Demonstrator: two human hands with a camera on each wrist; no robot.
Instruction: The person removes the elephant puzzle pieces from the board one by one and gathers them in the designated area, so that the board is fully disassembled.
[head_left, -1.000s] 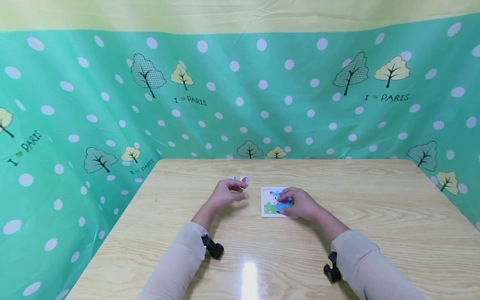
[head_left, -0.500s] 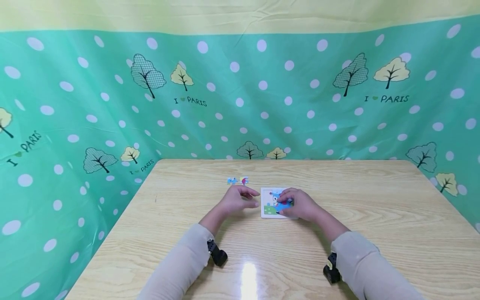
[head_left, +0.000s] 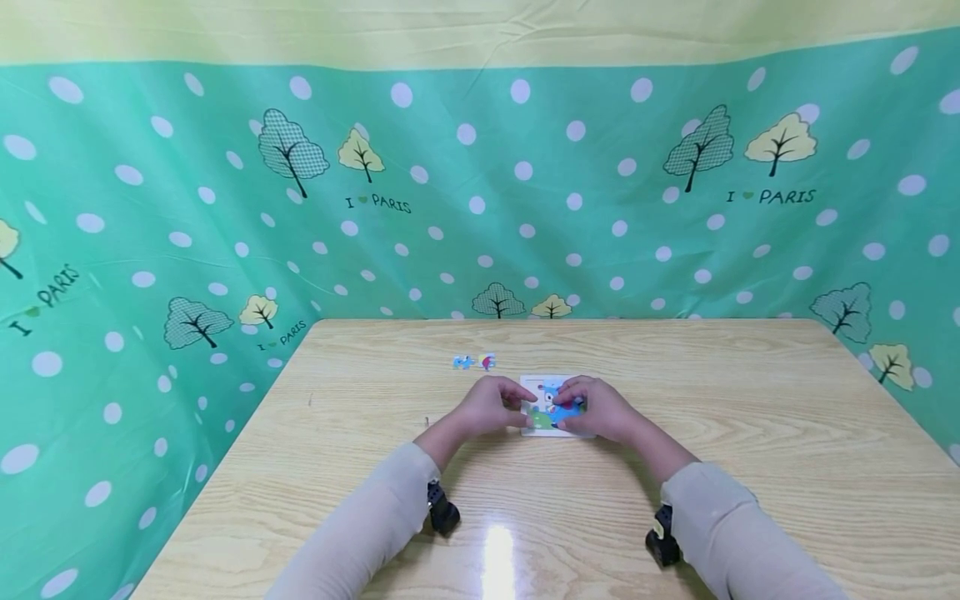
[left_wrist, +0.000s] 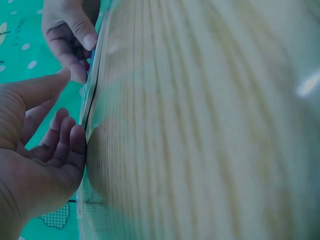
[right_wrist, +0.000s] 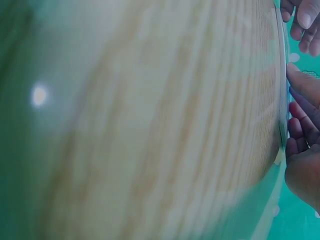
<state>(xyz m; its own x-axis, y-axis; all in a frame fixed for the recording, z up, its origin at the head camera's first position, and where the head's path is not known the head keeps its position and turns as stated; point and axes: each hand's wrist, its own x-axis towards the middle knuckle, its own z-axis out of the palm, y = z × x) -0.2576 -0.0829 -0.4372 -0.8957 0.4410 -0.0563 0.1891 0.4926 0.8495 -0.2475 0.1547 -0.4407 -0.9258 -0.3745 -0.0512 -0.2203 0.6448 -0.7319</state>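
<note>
A small jigsaw board (head_left: 534,381) with a pale rim lies flat on the table, showing a blue animal over green ground. My left hand (head_left: 487,404) reaches over the board's left edge, thumb and fingers apart with nothing visible between them. At the right part of the board, my right hand (head_left: 606,408) pinches a blue-and-red puzzle piece (head_left: 572,410) between thumb and fingers, low over the picture. The palm side hides the board's right edge. In the left wrist view the left hand (left_wrist: 45,145) appears with loosely bent fingers beside the board's edge.
Behind the board to the left lie two loose puzzle pieces, a blue one (head_left: 462,362) and a red-and-white one (head_left: 487,361). The wooden table (head_left: 712,367) ends at a green dotted curtain (head_left: 450,167). Light glares off the table's front.
My left hand has moved right and toward me, away from the loose pieces to the board's left edge, uncovering those pieces. My right hand has stayed at the board.
</note>
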